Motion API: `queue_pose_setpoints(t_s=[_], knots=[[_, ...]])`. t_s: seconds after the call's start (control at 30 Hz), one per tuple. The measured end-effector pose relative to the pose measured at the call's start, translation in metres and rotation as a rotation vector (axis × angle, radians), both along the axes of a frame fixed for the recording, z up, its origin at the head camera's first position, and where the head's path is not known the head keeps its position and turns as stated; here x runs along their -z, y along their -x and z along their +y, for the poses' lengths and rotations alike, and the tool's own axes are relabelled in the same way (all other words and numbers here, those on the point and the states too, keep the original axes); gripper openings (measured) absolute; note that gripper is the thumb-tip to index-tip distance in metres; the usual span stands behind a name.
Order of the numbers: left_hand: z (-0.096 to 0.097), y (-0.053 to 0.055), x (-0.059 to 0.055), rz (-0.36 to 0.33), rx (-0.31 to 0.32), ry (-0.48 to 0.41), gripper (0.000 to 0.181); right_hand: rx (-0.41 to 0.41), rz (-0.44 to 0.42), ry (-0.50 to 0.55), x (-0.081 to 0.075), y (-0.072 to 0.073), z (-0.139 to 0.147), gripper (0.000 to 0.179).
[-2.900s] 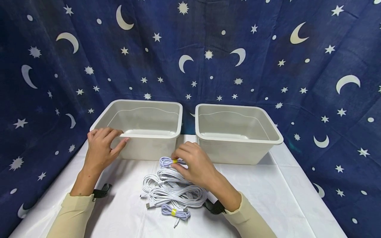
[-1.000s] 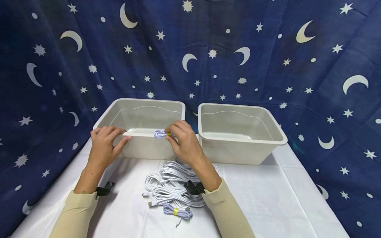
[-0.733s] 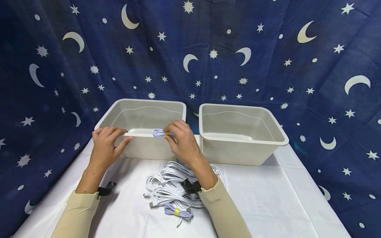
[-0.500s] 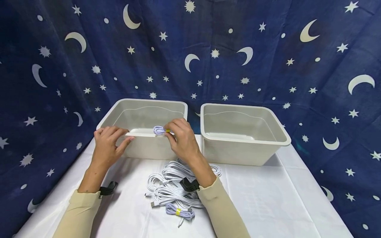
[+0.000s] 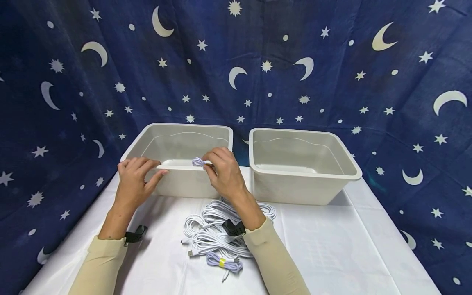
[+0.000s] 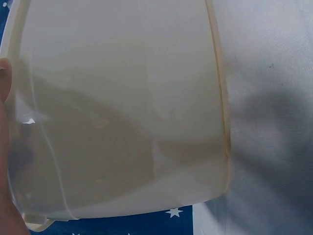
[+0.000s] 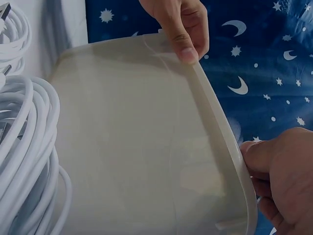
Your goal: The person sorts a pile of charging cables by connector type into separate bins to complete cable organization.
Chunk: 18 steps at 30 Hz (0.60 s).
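Observation:
My left hand [image 5: 133, 180] grips the front rim of the left grey bin [image 5: 184, 184], thumb outside and fingers over the edge. A thumb tip [image 6: 5, 81] shows at the left edge of the left wrist view. My right hand [image 5: 226, 174] pinches a small coiled lavender cable [image 5: 198, 162] just over the same rim, near its right corner. Its loops stick out to the left of my fingertips, which hide the rest. In the right wrist view the bin's outer wall [image 7: 122, 122] stands between both hands, and the cable is hidden behind my right hand.
A second grey bin [image 5: 291, 188] stands to the right. Under my right forearm lies a heap of coiled white cables [image 5: 206, 239]. Another lavender cable [image 5: 214, 259] with a yellow band lies in front of it. A dark star-patterned cloth [image 5: 265, 82] hangs behind the white table [image 5: 332, 246].
My right hand has lifted the lavender cable off the heap and carried it up to the left bin's front rim. Its yellow band has since turned out of sight. My left hand keeps its grip.

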<state>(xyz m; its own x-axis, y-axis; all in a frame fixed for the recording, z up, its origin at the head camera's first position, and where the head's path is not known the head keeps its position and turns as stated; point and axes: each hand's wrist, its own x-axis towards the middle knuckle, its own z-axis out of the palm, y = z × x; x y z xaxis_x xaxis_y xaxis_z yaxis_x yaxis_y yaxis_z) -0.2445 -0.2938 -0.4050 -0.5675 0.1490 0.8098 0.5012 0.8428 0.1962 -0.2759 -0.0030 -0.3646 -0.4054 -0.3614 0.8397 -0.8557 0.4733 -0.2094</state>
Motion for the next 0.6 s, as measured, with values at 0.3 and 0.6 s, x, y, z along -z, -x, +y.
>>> queue_pose_setpoints(t_s=[0.3,0.6], knots=[[0.0,-0.001,-0.001,0.014,0.011,-0.007,0.03,0.004,-0.023,-0.033,-0.001,-0.005,0.001,0.019],[0.0,-0.001,-0.001,0.008,0.007,-0.007,0.029,-0.008,-0.026,-0.049,-0.004,-0.013,0.006,0.016]])
